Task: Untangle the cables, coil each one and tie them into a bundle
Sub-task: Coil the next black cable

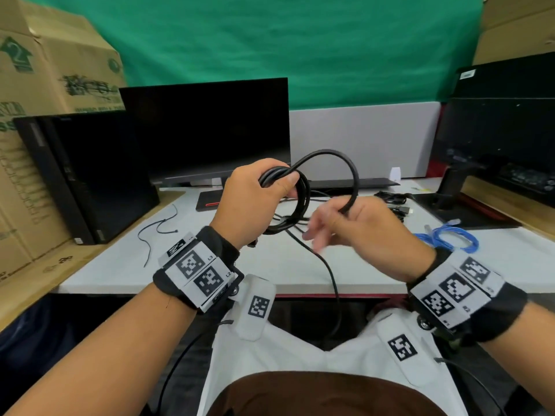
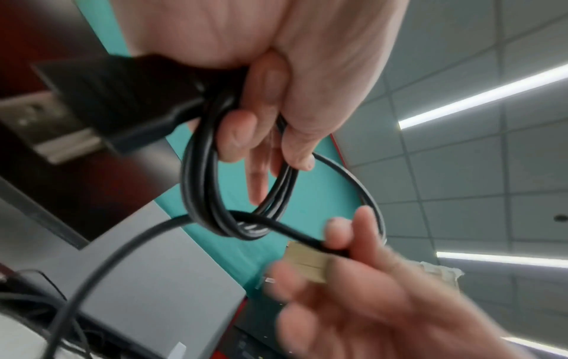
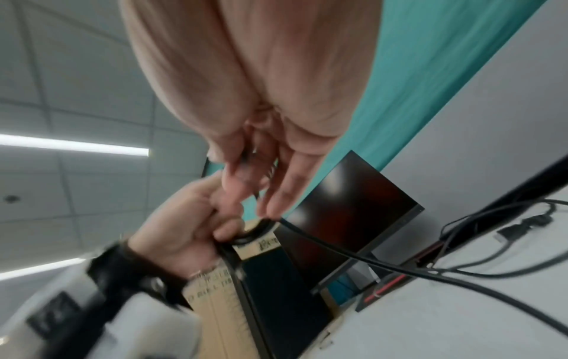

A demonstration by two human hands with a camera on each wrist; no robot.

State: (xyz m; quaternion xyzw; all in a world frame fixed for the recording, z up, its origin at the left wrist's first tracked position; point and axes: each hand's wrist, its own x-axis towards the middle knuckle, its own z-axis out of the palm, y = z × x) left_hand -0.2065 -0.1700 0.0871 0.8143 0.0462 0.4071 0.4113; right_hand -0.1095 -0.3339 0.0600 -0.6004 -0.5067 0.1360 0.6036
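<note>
Cable ties (image 1: 156, 232): lying loose on worktop (image 1: 120, 265), left side, w/in reach, presumably for the tying step.

Left hand (image 1: 249, 202): raised above worktop, fingers and thumb clenched round the finished turns of the black cable (image 1: 300, 202). Acts as fixed anchor so the coil keeps its shape. Plug end sits against the palm in the left wrist view.

Right hand (image 1: 363, 226): pinches the free run of the same cable, arching a fresh loop twd. the left hand; remaining fingers spread, blurred. Slack trails over the worktop edge.

Blue cable (image 1: 447, 238): on worktop at right, loosely looped, not tied. Other black cables (image 1: 393, 202) behind, still uncoiled.
</note>
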